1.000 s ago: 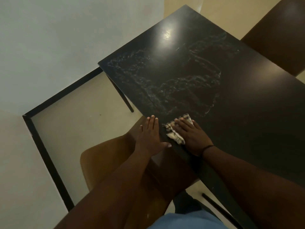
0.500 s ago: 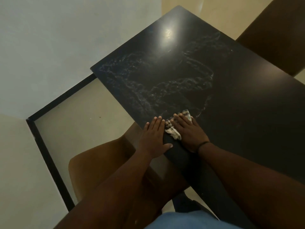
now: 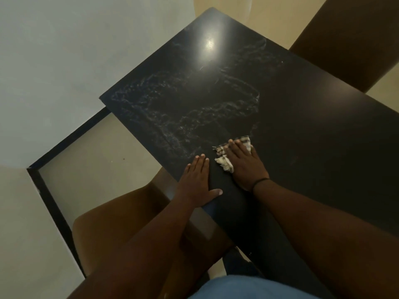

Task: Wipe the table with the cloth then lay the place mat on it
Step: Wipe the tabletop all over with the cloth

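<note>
We are in the wiping step. Right hand (image 3: 245, 164) flat, fingers spread, pressing the small checked cloth (image 3: 224, 164) down onto the dark surface (image 3: 313, 126) near its front edge; no pinch, just palm weight. Left hand (image 3: 197, 182) open, laid flat just beside the cloth, bracing at the edge. Pale smear trails (image 3: 172, 108) cover the far left half; right half looks unwiped. Place mat not in view. Next, we judge: sweep the cloth rightward over the unwiped part, then fetch the mat
</note>
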